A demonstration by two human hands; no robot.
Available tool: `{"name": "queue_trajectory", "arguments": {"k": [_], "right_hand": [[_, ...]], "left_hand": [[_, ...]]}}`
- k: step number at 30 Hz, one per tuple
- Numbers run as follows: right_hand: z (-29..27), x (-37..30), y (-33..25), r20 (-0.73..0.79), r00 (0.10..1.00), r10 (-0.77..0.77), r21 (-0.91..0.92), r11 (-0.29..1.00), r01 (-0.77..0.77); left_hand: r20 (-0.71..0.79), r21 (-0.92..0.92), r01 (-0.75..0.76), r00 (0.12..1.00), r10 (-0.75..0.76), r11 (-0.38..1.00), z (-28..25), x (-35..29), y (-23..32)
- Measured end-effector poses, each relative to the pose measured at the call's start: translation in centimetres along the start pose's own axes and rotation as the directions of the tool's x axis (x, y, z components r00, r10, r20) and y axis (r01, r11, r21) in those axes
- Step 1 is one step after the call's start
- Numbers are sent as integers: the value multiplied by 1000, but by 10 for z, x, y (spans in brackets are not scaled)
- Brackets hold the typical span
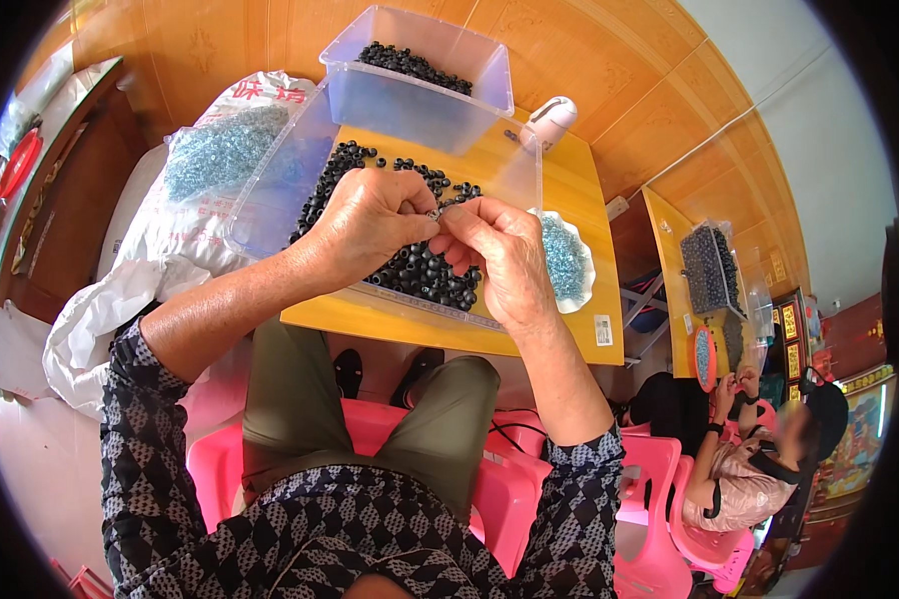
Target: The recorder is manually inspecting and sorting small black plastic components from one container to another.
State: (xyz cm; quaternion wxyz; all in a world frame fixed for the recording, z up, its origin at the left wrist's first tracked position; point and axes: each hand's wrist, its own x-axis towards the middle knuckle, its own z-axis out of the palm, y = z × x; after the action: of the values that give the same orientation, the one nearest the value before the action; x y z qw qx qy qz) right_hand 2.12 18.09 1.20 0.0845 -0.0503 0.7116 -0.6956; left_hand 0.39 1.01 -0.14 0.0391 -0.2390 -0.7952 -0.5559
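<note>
While both pinch one small silvery metal piece above the yellow wooden surface's middle, left hand and right hand meet fingertip to fingertip | two clear plastic bins of black rings, uncountable | one white dish of blue-grey washers at right edge.

both hands meet over a clear tray of small black rings on a yellow table — the left hand and right hand pinch a tiny silvery part between their fingertips. a clear bin of more black rings sits beyond, and a white dish of blue-grey pieces lies just right of the tray — another person sits at a second table far right.
</note>
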Motion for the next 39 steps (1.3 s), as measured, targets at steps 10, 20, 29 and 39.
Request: {"name": "queue_trajectory", "arguments": {"k": [10, 20, 29, 39], "right_hand": [[-1, 3, 3, 65, 998, 15, 102, 995, -21], [-5, 5, 7, 118, 988, 98, 367, 920, -135], [9, -1, 8, -99, 991, -92, 149, 983, 106], [17, -5, 11, -123, 957, -262, -126, 961, 247]], "left_hand": [[-19, -83, -41, 999, 39, 996, -1, 0, 3], [-83, 45, -184, 979, 187, 982, -2, -3, 8], [17, -403, 184, 981, -194, 896, -2, -3, 15], [50, -467, 255, 964, -262, 847, -5, -1, 0]]}}
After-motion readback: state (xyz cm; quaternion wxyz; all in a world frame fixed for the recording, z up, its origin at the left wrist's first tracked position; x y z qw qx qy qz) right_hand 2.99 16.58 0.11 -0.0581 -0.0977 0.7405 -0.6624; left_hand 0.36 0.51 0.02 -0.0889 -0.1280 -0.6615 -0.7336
